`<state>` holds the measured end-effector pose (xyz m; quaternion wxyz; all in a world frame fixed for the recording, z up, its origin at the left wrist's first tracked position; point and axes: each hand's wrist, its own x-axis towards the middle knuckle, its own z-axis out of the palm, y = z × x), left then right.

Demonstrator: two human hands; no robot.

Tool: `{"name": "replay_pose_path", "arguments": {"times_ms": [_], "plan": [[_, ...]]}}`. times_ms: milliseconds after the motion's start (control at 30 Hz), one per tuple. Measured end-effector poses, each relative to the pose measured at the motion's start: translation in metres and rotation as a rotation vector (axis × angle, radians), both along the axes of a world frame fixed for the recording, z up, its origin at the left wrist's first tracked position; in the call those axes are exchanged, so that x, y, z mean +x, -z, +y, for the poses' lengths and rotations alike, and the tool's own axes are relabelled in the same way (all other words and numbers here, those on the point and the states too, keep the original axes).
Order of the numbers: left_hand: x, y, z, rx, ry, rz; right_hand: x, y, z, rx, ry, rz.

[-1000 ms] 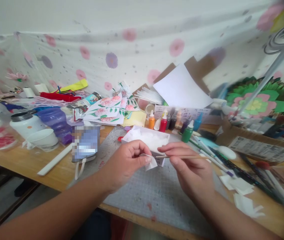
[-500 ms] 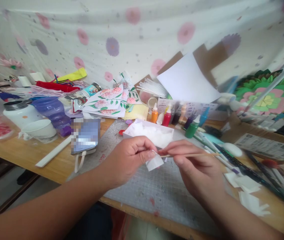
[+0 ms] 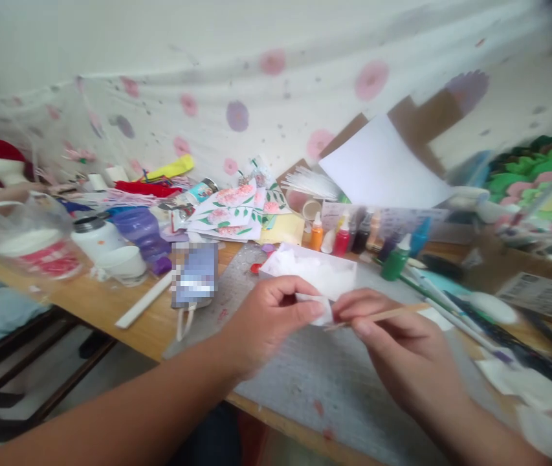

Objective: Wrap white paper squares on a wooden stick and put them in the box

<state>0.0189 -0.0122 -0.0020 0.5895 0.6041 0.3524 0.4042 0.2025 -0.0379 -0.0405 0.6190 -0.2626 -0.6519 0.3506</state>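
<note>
Between thumb and fingers my left hand [image 3: 276,317] pinches a small piece of white paper [image 3: 325,312]. My right hand [image 3: 392,343] is closed around a thin wooden stick [image 3: 399,313], whose tip points left, just below the paper. The right fingertips are close to the paper's edge; whether they touch it I cannot tell. Both hands hover over a grey cutting mat [image 3: 285,395]. Right behind them stands a white box [image 3: 353,275] filled with fluffy white material [image 3: 309,268].
Glue or paint bottles, among them a green bottle [image 3: 396,259], stand behind the box. A phone [image 3: 195,275] with a cable is at left. Flower pictures [image 3: 227,210] lie at the back. Brushes and white paper scraps [image 3: 528,378] lie at right; a cardboard box [image 3: 542,278] stands behind.
The view has swung left, so the scene sits further right. The stick's tip has left the paper and now lies lower. The paper is turned upward in my left fingers.
</note>
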Motion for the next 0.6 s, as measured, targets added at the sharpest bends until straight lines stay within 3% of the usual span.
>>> {"name": "replay_pose_path", "arguments": {"times_ms": [100,200,333,467,600], "plan": [[0.002,0.0,-0.002,0.004,-0.009,0.014,0.002,0.0,0.0,-0.002,0.011,-0.053],[0.002,0.002,-0.001,-0.102,0.022,0.004,0.002,-0.002,0.0,0.02,0.134,-0.109],[-0.001,0.008,0.001,-0.089,0.005,0.083,0.003,-0.002,0.001,0.05,0.243,-0.166],[-0.006,0.009,0.001,0.03,0.046,0.257,0.009,0.014,0.004,0.061,0.267,-0.215],[-0.011,0.006,0.001,0.119,0.087,0.299,0.021,0.036,0.007,0.062,0.216,-0.22]]}}
